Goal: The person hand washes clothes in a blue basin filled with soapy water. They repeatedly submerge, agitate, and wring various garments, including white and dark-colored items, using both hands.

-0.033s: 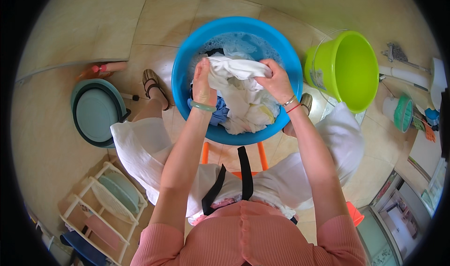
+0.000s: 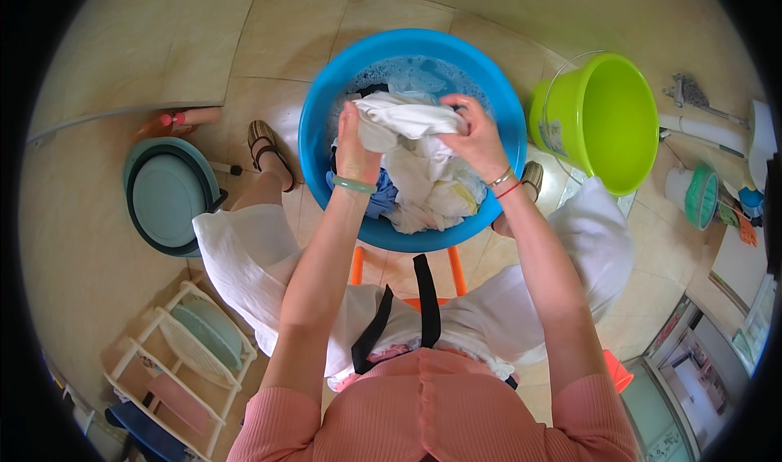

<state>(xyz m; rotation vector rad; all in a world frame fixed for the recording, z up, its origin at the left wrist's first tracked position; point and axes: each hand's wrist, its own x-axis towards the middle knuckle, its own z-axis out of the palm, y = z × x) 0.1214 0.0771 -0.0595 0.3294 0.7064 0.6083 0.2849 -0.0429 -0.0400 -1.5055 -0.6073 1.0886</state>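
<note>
Nearest cam: pink ribbed top point(image 2: 391, 417), then white trousers point(image 2: 248, 270) w/ black straps point(image 2: 427, 299) hanging btwn knees. Both forearms reach fwd. L hand point(image 2: 354, 148), green bangle point(image 2: 353, 185) at wrist, grasps L end of white cloth point(image 2: 411, 117); fingers upright, edge-on, exact curl hidden. R hand point(image 2: 479, 140), silver bangle point(image 2: 500, 178) + red string point(image 2: 510, 188), grips R end btwn thumb & fingers, index raised. Cloth bunched, held up over blue basin point(image 2: 309, 128). In basin: wet pale laundry point(image 2: 419, 185), blue garment point(image 2: 380, 201) on L side, sudsy water point(image 2: 444, 77) at far side. Orange legs point(image 2: 456, 270) show btwn basin & person. Lime bucket point(image 2: 621, 124) just R of basin, handle up. Floor L: grey-green tub point(image 2: 169, 193), pink-capped bottle point(image 2: 195, 116) beyond it.
</note>
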